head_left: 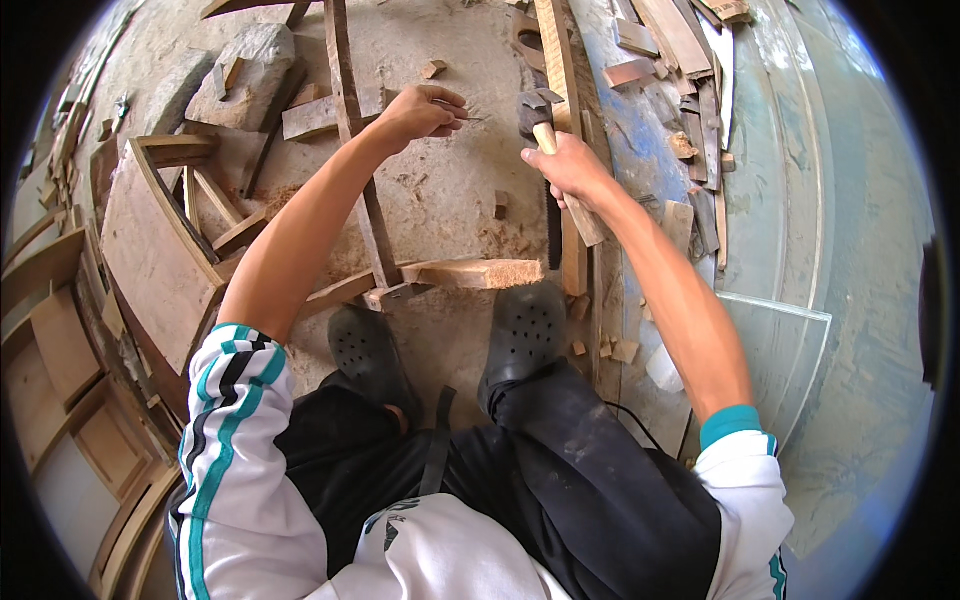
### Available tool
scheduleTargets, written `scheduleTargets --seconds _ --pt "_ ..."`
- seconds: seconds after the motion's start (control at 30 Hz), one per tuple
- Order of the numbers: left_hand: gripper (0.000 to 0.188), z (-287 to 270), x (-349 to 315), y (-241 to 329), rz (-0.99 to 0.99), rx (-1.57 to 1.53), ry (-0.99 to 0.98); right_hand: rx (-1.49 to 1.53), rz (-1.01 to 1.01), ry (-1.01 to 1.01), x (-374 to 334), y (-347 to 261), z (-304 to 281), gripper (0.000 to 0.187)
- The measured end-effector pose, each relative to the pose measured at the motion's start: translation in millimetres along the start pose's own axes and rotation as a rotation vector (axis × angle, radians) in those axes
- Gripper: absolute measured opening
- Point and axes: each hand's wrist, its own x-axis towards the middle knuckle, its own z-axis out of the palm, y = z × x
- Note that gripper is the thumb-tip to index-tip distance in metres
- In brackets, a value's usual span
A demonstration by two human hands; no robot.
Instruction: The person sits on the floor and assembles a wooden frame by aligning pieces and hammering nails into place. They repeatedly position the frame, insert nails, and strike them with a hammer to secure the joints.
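My right hand (570, 168) is wrapped round the light wooden handle of a hammer (590, 225), whose dark metal head points away from me. Over the ground to its left, my left hand (418, 112) pinches a thin, nail-like piece of metal (475, 119) that sticks out past the fingertips. Beneath my left forearm runs a long dark wooden bar (374, 225). It meets a lighter wooden crosspiece (470, 273) just in front of my shoes. A long pale plank (573, 262) lies under the hammer.
A handsaw (527, 42) lies beside the plank, partly hidden. A large stone (245, 80) and a wooden frame (160, 255) are on the left. Wood offcuts (700, 130) pile up at the right, next to glass sheets (775, 370). Small wood blocks (500, 205) dot the ground.
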Motion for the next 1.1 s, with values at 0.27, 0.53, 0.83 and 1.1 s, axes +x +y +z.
scheduleTargets --seconds 0.27,0.53,0.83,1.1 --pt "0.027 -2.9 -0.7 12.1 0.048 0.289 0.198 -0.02 -0.002 0.014 -0.2 4.2 -1.1 0.039" --pt "0.021 3.3 6.5 0.3 0.367 0.935 0.176 -0.054 0.018 0.011 -6.0 -1.3 -0.6 0.033" --pt "0.023 13.9 10.2 -0.4 0.392 1.091 0.169 -0.086 0.052 -0.008 -11.2 -7.6 -5.0 0.033" --pt "0.024 18.8 11.2 0.6 0.295 0.928 0.234 -0.082 0.051 -0.001 -11.5 -4.1 -6.9 0.037"
